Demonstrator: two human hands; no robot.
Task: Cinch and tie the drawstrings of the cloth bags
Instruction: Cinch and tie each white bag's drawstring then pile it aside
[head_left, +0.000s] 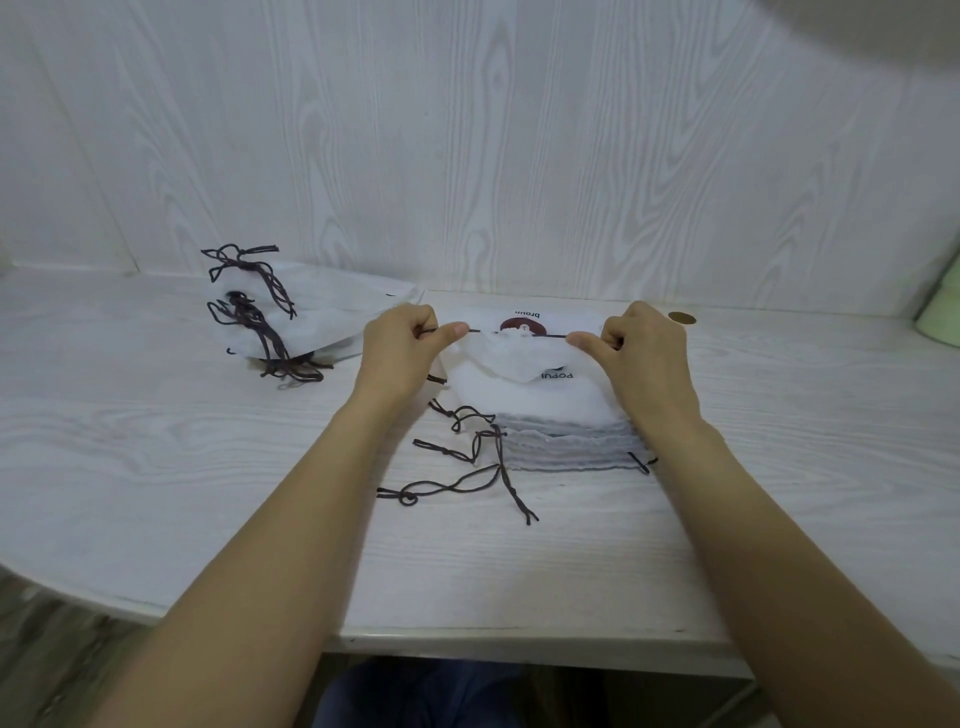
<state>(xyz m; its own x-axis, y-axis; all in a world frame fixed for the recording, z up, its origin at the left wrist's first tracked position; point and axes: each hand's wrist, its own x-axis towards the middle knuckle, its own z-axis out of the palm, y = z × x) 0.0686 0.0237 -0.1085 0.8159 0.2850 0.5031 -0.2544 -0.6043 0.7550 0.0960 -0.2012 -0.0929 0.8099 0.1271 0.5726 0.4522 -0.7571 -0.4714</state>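
— Where's the bag being worked on?

— The top bag lies on a stack of flat bags near the back edge of the worktop, right of its middle. Its mouth is bunched along the dark drawstring, which runs taut between the two hands.

— And the hands themselves?

— The left hand is clamped on the cord's left end, thumb pressing it against the curled fingers; the right hand pinches the right end the same way. They're pulling outward in opposite directions, which I'd judge is what gathers the cloth at the mouth.

— So cinching, not tying yet?

— That's my reading. No knot shows on this cord.

— Why the stack underneath?

— Probably the supply: loose cord ends trail off its left side toward the front edge, none of them drawn tight.

— And the heap farther left?

— The finished bags, I think, near the back edge, with knotted cords bundled at their mouths. Set well apart, likely to keep done from undone.
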